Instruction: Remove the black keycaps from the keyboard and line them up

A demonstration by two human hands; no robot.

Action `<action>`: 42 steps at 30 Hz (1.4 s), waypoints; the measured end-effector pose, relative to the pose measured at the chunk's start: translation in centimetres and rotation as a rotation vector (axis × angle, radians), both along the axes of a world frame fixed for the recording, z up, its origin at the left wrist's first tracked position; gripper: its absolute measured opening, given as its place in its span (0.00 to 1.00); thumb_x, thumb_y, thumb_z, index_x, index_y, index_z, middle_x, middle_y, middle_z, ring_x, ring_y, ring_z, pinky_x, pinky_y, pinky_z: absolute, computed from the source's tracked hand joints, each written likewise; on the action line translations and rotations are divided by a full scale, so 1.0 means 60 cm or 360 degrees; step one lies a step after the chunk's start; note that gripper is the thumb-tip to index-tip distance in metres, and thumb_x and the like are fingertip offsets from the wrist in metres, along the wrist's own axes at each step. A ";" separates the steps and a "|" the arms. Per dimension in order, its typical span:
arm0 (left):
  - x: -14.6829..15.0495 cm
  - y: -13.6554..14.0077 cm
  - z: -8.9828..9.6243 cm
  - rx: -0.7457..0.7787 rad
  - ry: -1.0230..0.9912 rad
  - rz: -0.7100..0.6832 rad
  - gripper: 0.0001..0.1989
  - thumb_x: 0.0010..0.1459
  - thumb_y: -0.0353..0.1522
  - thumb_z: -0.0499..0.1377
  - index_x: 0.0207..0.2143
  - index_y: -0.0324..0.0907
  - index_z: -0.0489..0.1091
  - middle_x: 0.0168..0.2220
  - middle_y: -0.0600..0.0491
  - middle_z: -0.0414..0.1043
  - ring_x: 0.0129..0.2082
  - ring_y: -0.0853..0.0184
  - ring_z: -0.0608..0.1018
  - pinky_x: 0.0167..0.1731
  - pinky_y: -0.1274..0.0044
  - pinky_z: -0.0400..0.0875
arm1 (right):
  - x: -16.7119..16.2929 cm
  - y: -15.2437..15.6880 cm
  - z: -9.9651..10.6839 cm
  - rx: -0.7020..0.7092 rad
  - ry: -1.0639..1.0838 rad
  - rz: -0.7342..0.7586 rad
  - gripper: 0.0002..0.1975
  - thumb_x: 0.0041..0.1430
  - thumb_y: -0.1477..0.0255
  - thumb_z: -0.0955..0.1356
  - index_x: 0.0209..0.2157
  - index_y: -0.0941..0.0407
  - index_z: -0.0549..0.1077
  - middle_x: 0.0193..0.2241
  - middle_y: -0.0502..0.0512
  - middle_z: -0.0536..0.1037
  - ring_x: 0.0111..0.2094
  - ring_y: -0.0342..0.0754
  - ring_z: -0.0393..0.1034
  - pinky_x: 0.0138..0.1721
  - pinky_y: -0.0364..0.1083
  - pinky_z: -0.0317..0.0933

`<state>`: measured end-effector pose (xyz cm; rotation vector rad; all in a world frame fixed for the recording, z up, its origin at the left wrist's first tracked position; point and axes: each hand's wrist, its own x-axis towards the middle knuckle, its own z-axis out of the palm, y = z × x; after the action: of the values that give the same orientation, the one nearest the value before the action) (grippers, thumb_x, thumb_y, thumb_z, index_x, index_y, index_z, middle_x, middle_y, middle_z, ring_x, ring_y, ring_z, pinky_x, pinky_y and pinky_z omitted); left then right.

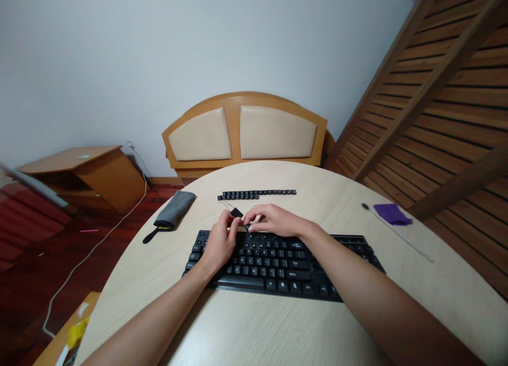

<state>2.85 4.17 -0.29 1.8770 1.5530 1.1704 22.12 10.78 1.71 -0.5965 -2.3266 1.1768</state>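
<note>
A black keyboard lies across the table in front of me, slightly tilted, its upper row partly behind my hands. My left hand is closed at the keyboard's far edge, around what appears to be a wire keycap puller. The puller's dark body and thin wires show beyond the fingers; the grip itself is partly hidden. Between the fingertips of my right hand is a small black keycap, close to the left fingertips. Farther back, loose black keycaps are lined up in rows.
On the round pale table, a grey pouch with a black strap lies to the left. A purple cloth and a thin long-handled brush rest at the right. Behind stands a padded wooden headboard; a louvred wooden panel leans at right.
</note>
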 end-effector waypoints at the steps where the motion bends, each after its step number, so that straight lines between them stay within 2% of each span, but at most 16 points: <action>1: 0.000 0.000 -0.002 -0.0001 0.0013 -0.0006 0.09 0.64 0.37 0.51 0.30 0.44 0.60 0.28 0.54 0.72 0.30 0.63 0.75 0.32 0.75 0.65 | 0.001 0.000 0.001 0.0005 0.0015 0.0033 0.11 0.58 0.67 0.70 0.41 0.57 0.77 0.44 0.57 0.77 0.45 0.48 0.71 0.47 0.46 0.64; 4: -0.001 0.001 -0.007 -0.0021 -0.0004 -0.0021 0.09 0.64 0.37 0.51 0.31 0.44 0.62 0.30 0.53 0.74 0.31 0.62 0.76 0.33 0.74 0.66 | 0.005 0.004 0.001 -0.0010 0.0060 0.0005 0.11 0.57 0.67 0.71 0.40 0.58 0.77 0.43 0.57 0.77 0.45 0.48 0.70 0.46 0.46 0.64; 6: -0.001 0.002 -0.009 -0.0034 -0.0029 -0.0019 0.10 0.64 0.38 0.51 0.31 0.44 0.64 0.31 0.52 0.76 0.32 0.61 0.77 0.35 0.73 0.67 | 0.008 0.012 -0.004 -0.0022 0.0092 -0.0195 0.12 0.57 0.67 0.70 0.41 0.58 0.76 0.40 0.56 0.77 0.41 0.47 0.71 0.42 0.44 0.64; 10: -0.001 0.004 -0.011 -0.0057 -0.0041 -0.0030 0.11 0.64 0.39 0.52 0.33 0.43 0.66 0.32 0.51 0.76 0.34 0.60 0.78 0.37 0.72 0.68 | 0.013 0.031 -0.029 0.0090 0.0082 -0.0703 0.14 0.57 0.67 0.68 0.42 0.60 0.76 0.32 0.53 0.75 0.34 0.45 0.68 0.36 0.43 0.61; 13: -0.001 0.004 -0.013 -0.0089 -0.0049 -0.0038 0.11 0.64 0.40 0.52 0.33 0.43 0.66 0.32 0.50 0.77 0.35 0.59 0.78 0.35 0.72 0.69 | 0.018 0.042 -0.045 0.0135 -0.0018 -0.0912 0.13 0.57 0.68 0.68 0.42 0.60 0.75 0.28 0.50 0.73 0.29 0.44 0.66 0.34 0.42 0.59; 18: -0.001 0.005 -0.015 -0.0110 -0.0031 -0.0056 0.10 0.64 0.39 0.52 0.32 0.44 0.65 0.33 0.49 0.78 0.35 0.59 0.79 0.35 0.72 0.69 | 0.024 0.049 -0.054 0.0340 -0.0395 -0.1178 0.10 0.59 0.71 0.67 0.42 0.56 0.74 0.31 0.50 0.76 0.32 0.43 0.68 0.34 0.41 0.57; 24: -0.001 0.006 -0.013 -0.0134 0.0022 -0.0070 0.11 0.64 0.39 0.51 0.32 0.44 0.64 0.34 0.49 0.78 0.34 0.59 0.80 0.36 0.71 0.69 | 0.019 0.057 -0.056 0.0456 -0.0550 -0.1255 0.07 0.60 0.71 0.67 0.41 0.53 0.72 0.32 0.50 0.78 0.34 0.45 0.70 0.33 0.42 0.55; 30: -0.002 0.007 -0.012 -0.0174 0.0082 -0.0089 0.10 0.65 0.39 0.51 0.33 0.44 0.64 0.35 0.50 0.79 0.34 0.59 0.80 0.35 0.73 0.68 | 0.008 0.066 -0.056 0.0573 -0.0640 -0.1316 0.07 0.60 0.73 0.67 0.41 0.53 0.71 0.38 0.52 0.78 0.37 0.47 0.70 0.34 0.43 0.55; 42: -0.005 0.010 -0.009 -0.0181 0.0099 -0.0066 0.12 0.64 0.40 0.51 0.33 0.44 0.66 0.36 0.49 0.79 0.36 0.58 0.80 0.36 0.72 0.68 | 0.000 0.089 -0.063 0.0633 -0.0673 -0.1323 0.07 0.60 0.73 0.66 0.42 0.52 0.71 0.40 0.52 0.77 0.38 0.47 0.70 0.34 0.43 0.55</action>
<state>2.52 4.76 -0.84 1.8778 1.5712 0.9936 22.12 16.11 -2.08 -1.5558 -2.1367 0.2103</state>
